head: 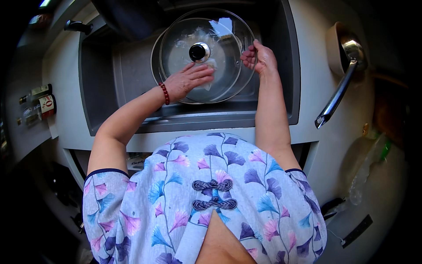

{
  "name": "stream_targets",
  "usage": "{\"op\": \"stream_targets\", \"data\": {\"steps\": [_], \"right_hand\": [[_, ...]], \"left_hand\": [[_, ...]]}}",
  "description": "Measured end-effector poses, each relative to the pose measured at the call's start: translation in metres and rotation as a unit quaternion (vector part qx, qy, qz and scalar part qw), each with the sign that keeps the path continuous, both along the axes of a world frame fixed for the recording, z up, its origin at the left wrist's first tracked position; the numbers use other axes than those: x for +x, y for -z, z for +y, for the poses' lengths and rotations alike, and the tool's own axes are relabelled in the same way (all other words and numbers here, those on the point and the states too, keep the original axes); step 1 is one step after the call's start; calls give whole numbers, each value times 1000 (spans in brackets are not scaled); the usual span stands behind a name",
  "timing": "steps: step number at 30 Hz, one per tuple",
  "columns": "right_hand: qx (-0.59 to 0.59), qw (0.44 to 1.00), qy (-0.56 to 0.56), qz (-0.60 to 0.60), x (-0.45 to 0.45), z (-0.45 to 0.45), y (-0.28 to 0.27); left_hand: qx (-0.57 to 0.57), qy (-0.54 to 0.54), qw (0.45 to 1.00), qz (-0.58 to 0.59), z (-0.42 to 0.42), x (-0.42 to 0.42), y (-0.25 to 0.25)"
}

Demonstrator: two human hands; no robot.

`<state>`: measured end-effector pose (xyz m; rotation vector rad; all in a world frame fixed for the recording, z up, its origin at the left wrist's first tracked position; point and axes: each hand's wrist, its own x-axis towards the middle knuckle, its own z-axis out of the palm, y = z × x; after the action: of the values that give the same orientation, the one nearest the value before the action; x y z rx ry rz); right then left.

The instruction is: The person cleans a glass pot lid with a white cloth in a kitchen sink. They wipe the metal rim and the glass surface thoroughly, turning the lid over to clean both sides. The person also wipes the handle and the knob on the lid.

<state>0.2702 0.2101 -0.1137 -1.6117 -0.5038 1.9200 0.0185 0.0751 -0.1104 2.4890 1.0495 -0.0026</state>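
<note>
A round glass lid (178, 36) with a black knob (197, 52) is over a round pan (154, 62) in the dark sink (128, 66). On the lid's right rim, my right hand (260, 57) is closed, thumb on top and fingers curled at the edge. My left hand (191, 79) lies flat over the glass just below the knob, fingers stretched out, a red bead bracelet (164, 93) at its wrist. Something whitish (211, 63) shows around those fingers; whether it is on the lid or under the glass is unclear.
To the right, a steel long-handled ladle or pan (351, 49) rests in a beige container (334, 49) on the pale counter (310, 76). Bottles (36, 107) are at the left. A clear plastic bottle (362, 178) and a dark power strip (357, 231) are at the lower right.
</note>
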Motion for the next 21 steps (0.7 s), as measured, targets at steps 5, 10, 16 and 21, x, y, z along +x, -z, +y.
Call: {"op": "stream_targets", "data": {"steps": [5, 10, 16, 21], "right_hand": [[65, 997, 4, -46, -6, -2, 3], [58, 997, 30, -45, -1, -5, -1], [132, 987, 58, -73, 0, -2, -10], [146, 985, 46, -81, 3, -1, -13]], "left_hand": [[50, -59, 993, -93, -2, 24, 17], [44, 47, 993, -102, 15, 66, 14], [31, -16, 987, -158, -5, -22, 28], [90, -205, 975, -7, -6, -49, 43]]}}
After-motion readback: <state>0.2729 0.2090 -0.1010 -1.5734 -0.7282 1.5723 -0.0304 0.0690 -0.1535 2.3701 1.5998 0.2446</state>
